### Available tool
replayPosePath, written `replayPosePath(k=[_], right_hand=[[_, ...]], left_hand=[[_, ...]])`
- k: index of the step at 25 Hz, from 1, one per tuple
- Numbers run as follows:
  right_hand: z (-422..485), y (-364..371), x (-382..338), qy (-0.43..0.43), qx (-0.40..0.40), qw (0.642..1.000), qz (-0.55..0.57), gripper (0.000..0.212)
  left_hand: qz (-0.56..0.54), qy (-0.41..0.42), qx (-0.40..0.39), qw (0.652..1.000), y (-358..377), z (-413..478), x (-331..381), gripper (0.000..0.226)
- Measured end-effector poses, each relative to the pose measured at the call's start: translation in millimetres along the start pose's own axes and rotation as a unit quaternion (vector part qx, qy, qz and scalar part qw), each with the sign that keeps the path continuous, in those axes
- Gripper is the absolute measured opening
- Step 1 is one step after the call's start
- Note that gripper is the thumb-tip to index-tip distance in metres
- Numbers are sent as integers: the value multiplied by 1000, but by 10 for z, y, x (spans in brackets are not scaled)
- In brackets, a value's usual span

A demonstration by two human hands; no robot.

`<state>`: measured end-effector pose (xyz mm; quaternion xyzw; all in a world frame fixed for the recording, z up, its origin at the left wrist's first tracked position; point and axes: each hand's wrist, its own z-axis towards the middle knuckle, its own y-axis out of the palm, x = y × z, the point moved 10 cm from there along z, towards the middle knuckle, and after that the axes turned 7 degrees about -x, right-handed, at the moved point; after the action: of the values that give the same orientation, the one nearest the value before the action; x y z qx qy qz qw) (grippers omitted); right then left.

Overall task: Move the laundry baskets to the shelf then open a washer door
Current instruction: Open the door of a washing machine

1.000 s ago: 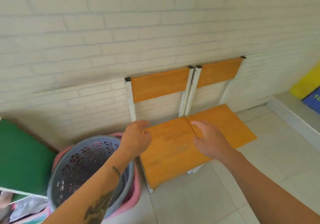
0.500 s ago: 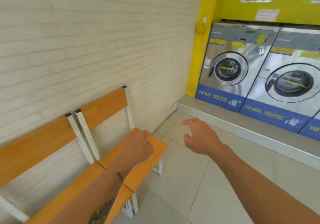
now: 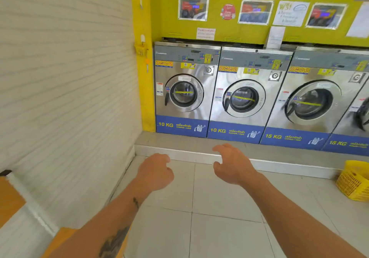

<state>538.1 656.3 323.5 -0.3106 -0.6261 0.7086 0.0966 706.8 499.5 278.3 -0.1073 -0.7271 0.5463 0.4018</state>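
Head view: a laundromat corner, seen over two bare forearms stretched forward above the tiled floor.
Left grip: released; back of the hand up, fingers loosely curled under, holding nothing, in the air over the floor.
Right grip: released; fingers bent and relaxed, thumb held apart, holding nothing, just beside the left grip and apart from it.
Washers: a row of steel front-loaders stands on a raised step against the yellow wall.
First washer: leftmost, marked 10 KG and numbered 1, next to the yellow corner pillar.
Washer door: round, glass-centred, closed flat against the first washer, dark handle on its left side; well apart from both grips.
Second washer: also 10 KG, numbered 2, door closed.
Third washer: 15 KG, door closed; a fourth machine is cut off by the right edge.
Laundry basket: yellow, perforated, on the floor at the right edge, just beside the step and well apart from the right grip.
Left side: a white brick wall, blurred, with an orange wooden panel on a white frame at the lower corner.
Wall above the washers: framed pictures, paper notices and blue posters reading FREE.
Pillar: a small yellow holder hangs on it.
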Motion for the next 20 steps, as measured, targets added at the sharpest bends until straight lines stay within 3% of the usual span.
replayPosePath(k=[9,14,18,20], right_hand=[[1315,-375,1082,113,52,991,43,54],[2274,-637,1971,135,69,986,65,55],[3157,-904,2680,122,58,987,83,54],[3590,-1078,2988,117,60,988,81,54]], left_hand=[[92,119,-26,988,-50,2093,919,35],[94,154,-53,982,231,3184,1641,12],[62,149,-43,986,354,4101,2186,39],[47,147,-40,987,395,4530,2406,41]])
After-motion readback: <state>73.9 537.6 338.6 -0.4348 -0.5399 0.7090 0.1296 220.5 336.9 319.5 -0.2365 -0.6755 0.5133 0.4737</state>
